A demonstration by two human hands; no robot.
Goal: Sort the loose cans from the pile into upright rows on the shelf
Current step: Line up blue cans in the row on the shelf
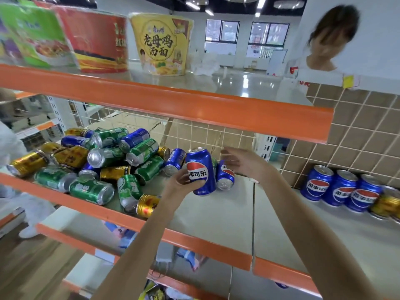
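Orange-edged shelf (pixel 134 221), left hand (pixel 180 184) fingers round blue can (pixel 201 171)

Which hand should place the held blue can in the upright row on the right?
Left, probably: the left hand already grips the blue can. The right hand is open, empty, nearer the upright row.

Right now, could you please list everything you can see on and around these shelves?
held can: one, blue, upright in left hand above middle shelf
pile of cans: many, green, gold and blue, lying loose, left on the shelf
upright cans: three blue in a row, gold ones beside them, far right
noodle tubs: three, green, red, yellow, top shelf
shelf: grey, orange edges
left hand: fingers round the held can
right hand: open, beside it
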